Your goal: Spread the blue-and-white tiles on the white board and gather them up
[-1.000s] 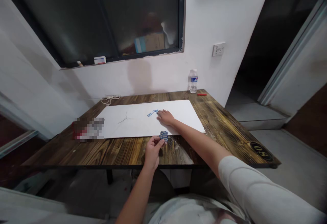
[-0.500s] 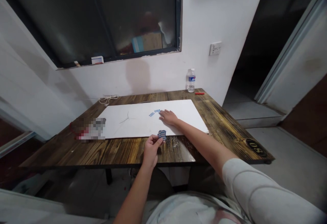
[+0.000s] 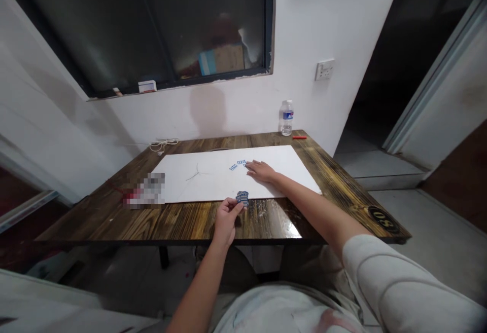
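A small bunch of flat blue-edged striped pieces (image 3: 242, 198) is pinched between the thumb and fingers of my left hand (image 3: 227, 217), over the front edge of the white board (image 3: 213, 186). Farther back, my right hand (image 3: 262, 171) lies flat on the board with its fingers stretched out. By its fingertips are a few blue striped pieces (image 3: 241, 162), set in a curved row, and the hand partly covers the nearest one. Thin dark lines (image 3: 197, 173) mark the board's left half.
The board lies on a dark wooden table (image 3: 182, 221). A pixelated object (image 3: 146, 191) overlaps its left front corner. At the back stand a water bottle (image 3: 287, 118), a red pen-like stick (image 3: 299, 137) and a coiled white cable (image 3: 163, 144).
The white board, with its blue pieces and the pixelated object, has slid slightly right across the table along with my right hand. My left hand keeps its grip.
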